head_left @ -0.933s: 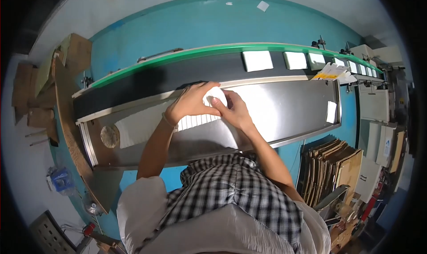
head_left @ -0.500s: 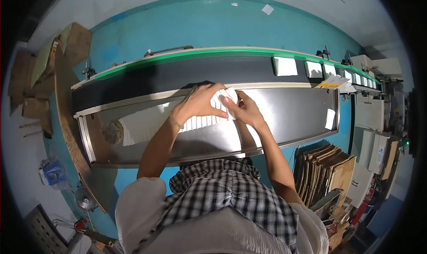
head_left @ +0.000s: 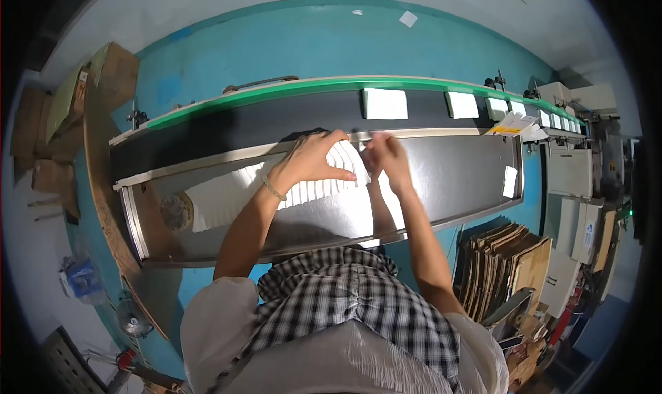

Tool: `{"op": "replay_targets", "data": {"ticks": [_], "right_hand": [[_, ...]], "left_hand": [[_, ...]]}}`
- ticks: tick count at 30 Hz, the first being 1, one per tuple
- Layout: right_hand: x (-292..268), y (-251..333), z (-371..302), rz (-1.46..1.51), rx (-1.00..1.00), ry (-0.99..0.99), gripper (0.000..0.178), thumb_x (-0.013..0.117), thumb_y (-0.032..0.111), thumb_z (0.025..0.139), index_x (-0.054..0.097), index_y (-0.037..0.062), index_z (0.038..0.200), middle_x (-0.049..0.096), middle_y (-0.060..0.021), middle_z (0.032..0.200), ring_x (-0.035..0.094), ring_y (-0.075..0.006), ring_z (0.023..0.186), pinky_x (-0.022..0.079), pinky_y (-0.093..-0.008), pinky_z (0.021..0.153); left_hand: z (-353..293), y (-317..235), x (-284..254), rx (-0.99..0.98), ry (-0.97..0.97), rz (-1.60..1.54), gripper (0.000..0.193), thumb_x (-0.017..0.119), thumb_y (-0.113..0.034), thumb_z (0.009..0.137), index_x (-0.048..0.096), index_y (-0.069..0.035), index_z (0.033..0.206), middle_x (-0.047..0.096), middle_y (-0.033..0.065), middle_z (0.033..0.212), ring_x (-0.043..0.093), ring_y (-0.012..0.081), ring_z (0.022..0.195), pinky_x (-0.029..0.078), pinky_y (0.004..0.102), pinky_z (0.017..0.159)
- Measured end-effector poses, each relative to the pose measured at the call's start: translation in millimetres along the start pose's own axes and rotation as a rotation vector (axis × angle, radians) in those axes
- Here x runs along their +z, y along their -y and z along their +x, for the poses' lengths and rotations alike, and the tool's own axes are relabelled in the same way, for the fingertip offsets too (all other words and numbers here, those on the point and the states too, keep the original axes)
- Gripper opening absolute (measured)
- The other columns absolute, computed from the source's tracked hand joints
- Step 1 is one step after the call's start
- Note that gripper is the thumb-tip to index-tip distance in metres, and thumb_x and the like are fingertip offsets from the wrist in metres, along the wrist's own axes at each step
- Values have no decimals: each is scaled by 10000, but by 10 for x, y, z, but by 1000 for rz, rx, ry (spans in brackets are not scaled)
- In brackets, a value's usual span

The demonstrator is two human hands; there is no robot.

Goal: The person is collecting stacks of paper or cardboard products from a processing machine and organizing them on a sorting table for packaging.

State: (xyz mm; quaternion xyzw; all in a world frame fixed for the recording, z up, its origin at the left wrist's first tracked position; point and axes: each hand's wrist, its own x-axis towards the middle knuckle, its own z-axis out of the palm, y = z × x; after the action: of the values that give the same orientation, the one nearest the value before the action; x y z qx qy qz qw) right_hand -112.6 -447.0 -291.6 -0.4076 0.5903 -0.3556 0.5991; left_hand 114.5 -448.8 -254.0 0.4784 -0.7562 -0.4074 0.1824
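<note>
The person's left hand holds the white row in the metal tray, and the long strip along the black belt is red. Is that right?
Not quite: the long strip along the black belt is green, not red, as the head view shows. The left hand does hold the white row in the metal tray.

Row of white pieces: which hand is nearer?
Left: the left hand holds the white row near its right end; the right hand is just beyond that end.
</note>
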Motion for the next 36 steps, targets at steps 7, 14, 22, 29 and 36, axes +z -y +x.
{"op": "replay_targets", "data": {"ticks": [7,14,22,29,36], "right_hand": [[249,32,-400,0,93,41,557,645,413,971,608,-87,1213,668,-128,989,599,-164,895,497,-315,781],[8,239,-255,-442,56,334,633,632,543,938,678,-59,1130,685,-138,903,618,-195,829,494,-316,773],[-59,5,-211,-98,292,249,496,654,485,953,679,19,1119,646,-18,869,538,-73,735,436,-230,663],[71,141,-285,-22,284,253,434,675,403,955,663,27,1171,654,-17,927,564,-82,777,460,-239,673],[-93,-104,98,70,-46,-40,257,688,214,943,653,-29,1020,651,-52,734,578,-101,587,471,-235,563]], "left_hand": [[-89,33,-1,85,-10,1,832,879,-451,660,572,-82,1340,618,232,1285,596,411,1178,477,448,986],[-115,78,45,109,-96,-26,881,886,-452,652,547,-72,1370,593,228,1328,566,411,1228,455,440,1027],[-96,75,33,-1,4,-3,815,871,-521,637,589,-46,1237,651,237,1163,625,414,1080,491,459,903],[-100,163,95,133,-148,-17,826,875,-514,641,582,-47,1257,653,236,1165,615,414,1106,486,459,931],[-97,173,97,54,-82,-49,791,876,-517,631,602,-57,1213,661,221,1120,627,406,1071,492,450,896]]}}
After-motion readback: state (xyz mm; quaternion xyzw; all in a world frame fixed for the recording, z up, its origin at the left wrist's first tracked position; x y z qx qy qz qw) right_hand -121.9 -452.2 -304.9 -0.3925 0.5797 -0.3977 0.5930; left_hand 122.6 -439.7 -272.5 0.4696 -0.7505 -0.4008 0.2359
